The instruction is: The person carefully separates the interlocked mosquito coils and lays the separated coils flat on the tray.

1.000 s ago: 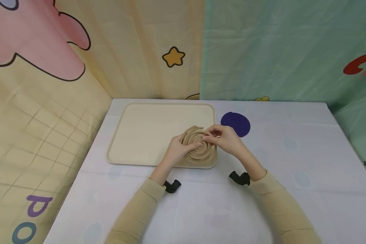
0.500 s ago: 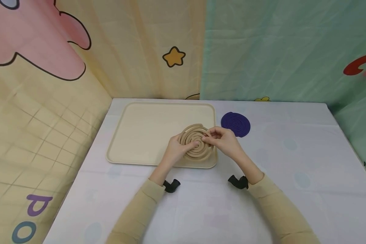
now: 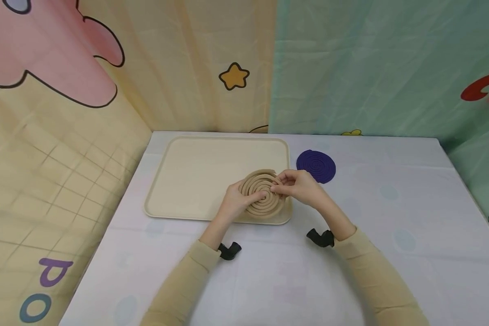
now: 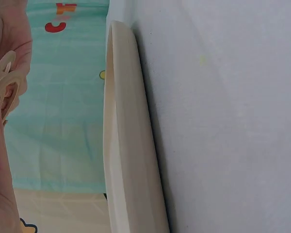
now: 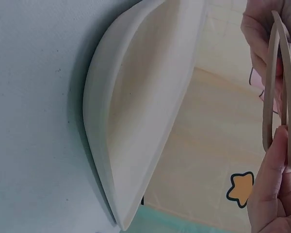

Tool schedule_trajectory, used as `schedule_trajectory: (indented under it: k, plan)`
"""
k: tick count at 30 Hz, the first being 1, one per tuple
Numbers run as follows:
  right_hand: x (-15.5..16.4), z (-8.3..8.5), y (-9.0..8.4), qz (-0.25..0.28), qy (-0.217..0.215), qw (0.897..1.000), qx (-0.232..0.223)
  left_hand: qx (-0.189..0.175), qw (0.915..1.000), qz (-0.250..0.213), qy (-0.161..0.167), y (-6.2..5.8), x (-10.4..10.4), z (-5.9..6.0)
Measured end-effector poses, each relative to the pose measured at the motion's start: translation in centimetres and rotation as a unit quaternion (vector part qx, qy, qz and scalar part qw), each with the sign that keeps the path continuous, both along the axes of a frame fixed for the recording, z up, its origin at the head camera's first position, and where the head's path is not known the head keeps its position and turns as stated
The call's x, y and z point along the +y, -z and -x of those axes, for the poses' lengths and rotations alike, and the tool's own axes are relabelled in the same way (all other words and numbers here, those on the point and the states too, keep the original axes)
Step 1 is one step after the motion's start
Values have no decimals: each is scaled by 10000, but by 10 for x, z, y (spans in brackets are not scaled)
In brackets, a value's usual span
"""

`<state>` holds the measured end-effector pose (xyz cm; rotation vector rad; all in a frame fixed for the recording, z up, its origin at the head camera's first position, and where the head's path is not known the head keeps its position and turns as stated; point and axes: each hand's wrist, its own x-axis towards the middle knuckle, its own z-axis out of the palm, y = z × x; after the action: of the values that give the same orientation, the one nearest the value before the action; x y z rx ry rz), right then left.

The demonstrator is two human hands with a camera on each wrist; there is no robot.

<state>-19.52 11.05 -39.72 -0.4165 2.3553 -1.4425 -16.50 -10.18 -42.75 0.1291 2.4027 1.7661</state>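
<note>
A beige spiral coil mat (image 3: 261,195) is held a little above the near right corner of a beige tray (image 3: 187,181). My left hand (image 3: 237,200) grips its left edge, with a finger on the coil's middle. My right hand (image 3: 293,184) pinches the coil's right edge between thumb and fingers. In the right wrist view the coil (image 5: 276,97) shows edge-on as thin loose rings between the fingers (image 5: 269,174), raised off the tray (image 5: 136,121). In the left wrist view only a sliver of the coil (image 4: 2,77) and the tray rim (image 4: 128,145) show.
A dark purple spiral coil mat (image 3: 315,166) lies flat on the table right of the tray. The table carries a pale lilac patterned cloth (image 3: 391,217). Cartoon-print cloth walls (image 3: 350,63) stand behind and at the left.
The coil's loose outer rings have been drawn in tighter, and the coil has sunk slightly toward the tray. Both hands keep their hold and have hardly moved.
</note>
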Motion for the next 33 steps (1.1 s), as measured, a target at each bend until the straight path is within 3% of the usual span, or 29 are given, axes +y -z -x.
schedule_trajectory:
  k: [3,9,11,14,18,21,24,28,30,33]
  plan:
    - [0,0,1,67,88,9999,94,-6,9999,-102,-132,3,3,-2]
    - [-2,-2,-8,-366,24,9959,832,317,9992,170,188,5,6,-4]
    - [-3,-3,-9,-338,51,9955,885,349,9993,94,133,6,8,-3]
    - [-5,-5,-2,141,316,9978,565,358,9979,-328,-439,9,11,-2]
    - [-13,-10,13,1156,774,9903,3,538,9822,-1146,-1386,14,19,-2]
    - [-16,-12,19,1462,908,9850,-142,478,9747,-1495,-1594,15,22,-4]
    - [-12,-12,17,1148,883,9895,7,5,9746,-1886,-1206,10,19,-4]
    - [-5,-12,12,549,675,9959,260,-806,9657,-2466,-90,-1,8,-2]
    - [-2,-12,10,338,498,9976,334,-1007,9635,-2442,426,-4,2,-1]
    - [2,-13,8,210,264,9988,342,-1023,9675,-2147,860,-6,-6,1]
